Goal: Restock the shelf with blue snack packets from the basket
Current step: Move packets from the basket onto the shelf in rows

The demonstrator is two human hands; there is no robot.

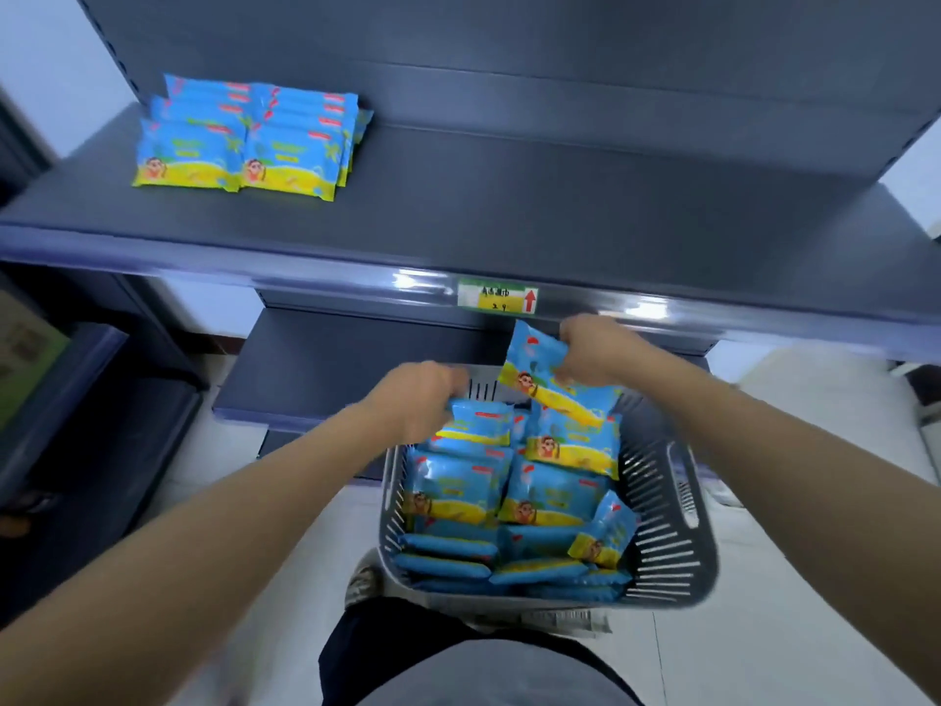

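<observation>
Picking stage, apparently. Gripping a blue snack packet (pixel 534 361) in the right hand (pixel 596 349), fingers curled round its upper edge, just above the basket (pixel 680 507). Curling the left hand (pixel 417 400) round the end of a second packet (pixel 481 422) among those in the basket, though blurred. Next, probably: lifting both to the shelf (pixel 509 211), beside the stacks (pixel 244 137) at its left.

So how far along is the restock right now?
Early. Done: two rows of blue snack packets sit at the left of the shelf. In hand: right hand holds a lifted packet; left hand grips a second packet. Left: the grey basket holds many more.
</observation>
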